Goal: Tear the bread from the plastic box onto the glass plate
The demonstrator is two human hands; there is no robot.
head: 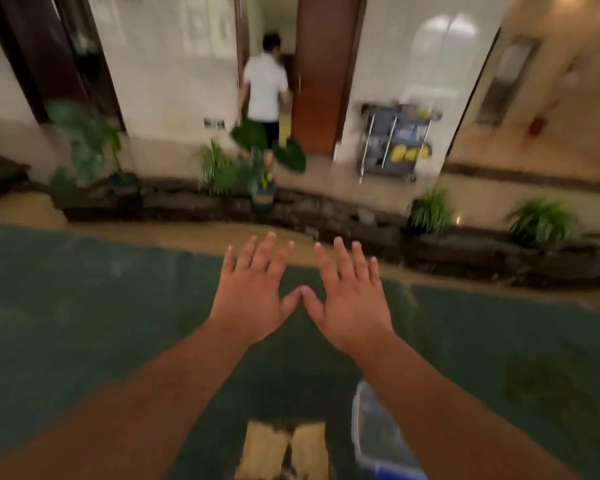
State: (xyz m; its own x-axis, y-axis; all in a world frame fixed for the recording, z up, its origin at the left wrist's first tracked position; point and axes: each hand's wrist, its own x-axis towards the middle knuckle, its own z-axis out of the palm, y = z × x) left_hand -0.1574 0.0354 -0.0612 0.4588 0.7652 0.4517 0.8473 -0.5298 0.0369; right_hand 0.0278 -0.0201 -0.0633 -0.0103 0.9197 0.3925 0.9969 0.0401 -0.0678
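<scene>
My left hand (253, 289) and my right hand (350, 296) are held out in front of me, palms down, fingers spread, thumb tips touching. Neither holds anything. They hover over a dark green surface (84, 306). Near the bottom edge lie two pale pieces of bread (284, 452), side by side with a dark gap between them. To their right a clear plastic box with a blue rim (378, 441) shows partly under my right forearm. The picture is blurred. I cannot make out a glass plate.
Beyond the green surface runs a dark stone border with potted plants (222, 171). A person in a white shirt (264, 88) walks away through a wooden doorway. A metal service cart (395, 143) stands against the wall at the right.
</scene>
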